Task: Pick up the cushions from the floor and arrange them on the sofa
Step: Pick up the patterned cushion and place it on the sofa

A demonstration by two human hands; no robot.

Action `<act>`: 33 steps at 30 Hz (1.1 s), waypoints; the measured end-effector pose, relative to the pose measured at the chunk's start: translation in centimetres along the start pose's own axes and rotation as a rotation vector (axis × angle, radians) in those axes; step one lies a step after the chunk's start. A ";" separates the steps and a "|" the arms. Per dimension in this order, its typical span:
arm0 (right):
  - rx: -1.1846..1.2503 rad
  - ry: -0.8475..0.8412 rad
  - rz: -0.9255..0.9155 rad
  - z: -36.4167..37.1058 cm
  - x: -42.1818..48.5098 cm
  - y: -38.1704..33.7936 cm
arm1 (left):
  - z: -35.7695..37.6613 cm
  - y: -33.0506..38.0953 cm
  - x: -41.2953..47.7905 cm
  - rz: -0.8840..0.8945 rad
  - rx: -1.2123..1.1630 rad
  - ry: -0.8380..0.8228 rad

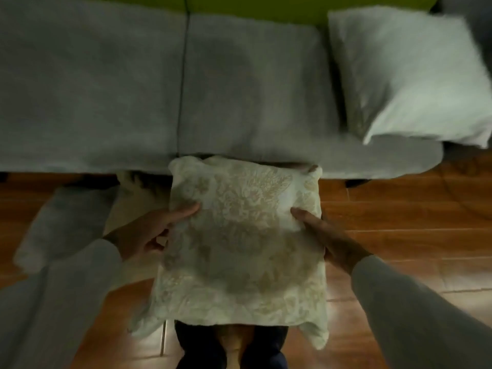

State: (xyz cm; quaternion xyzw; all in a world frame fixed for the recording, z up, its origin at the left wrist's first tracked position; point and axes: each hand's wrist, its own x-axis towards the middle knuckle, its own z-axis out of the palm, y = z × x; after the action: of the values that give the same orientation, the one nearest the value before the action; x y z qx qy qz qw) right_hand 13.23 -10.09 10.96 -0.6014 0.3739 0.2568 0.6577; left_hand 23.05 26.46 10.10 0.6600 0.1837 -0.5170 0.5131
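While both hands grip it by its side edges, the patterned cushion (pixel 239 249) hangs flat above the wooden floor (pixel 399 222), just in front of the sofa (pixel 106 89), its far edge reaching the sofa's front lip. The cream fabric carries a faded tan floral print. The left hand (pixel 149 233) clasps the cushion's nine o'clock edge, thumb laid across the top face and fingers tucked out of sight beneath. The right hand (pixel 327 238) clasps the three o'clock edge likewise, thumb pointing inward on top. Both forearms wear pale grey sleeves and angle in from the lower corners.

On the sofa's grey seat, at about two o'clock from the held cushion, a white cushion (pixel 410 75) lies tilted near the right end; a green backrest shows along the top edge. At nine o'clock, on the floor, a grey cushion (pixel 66 225) lies beside another pale one (pixel 133 206), partly hidden by the left hand. Dark trouser legs show at six o'clock.
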 end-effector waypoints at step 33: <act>-0.257 0.281 -0.240 -4.8 17.0 -36.1 | -1.2 35.2 7.6 0.395 -0.051 0.229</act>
State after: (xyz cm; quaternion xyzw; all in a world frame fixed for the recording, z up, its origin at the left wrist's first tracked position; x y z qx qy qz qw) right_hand 50.82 -21.96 19.01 -0.7503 0.3517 0.1358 0.5430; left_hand 53.88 10.99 20.53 0.7242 0.1209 -0.3235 0.5970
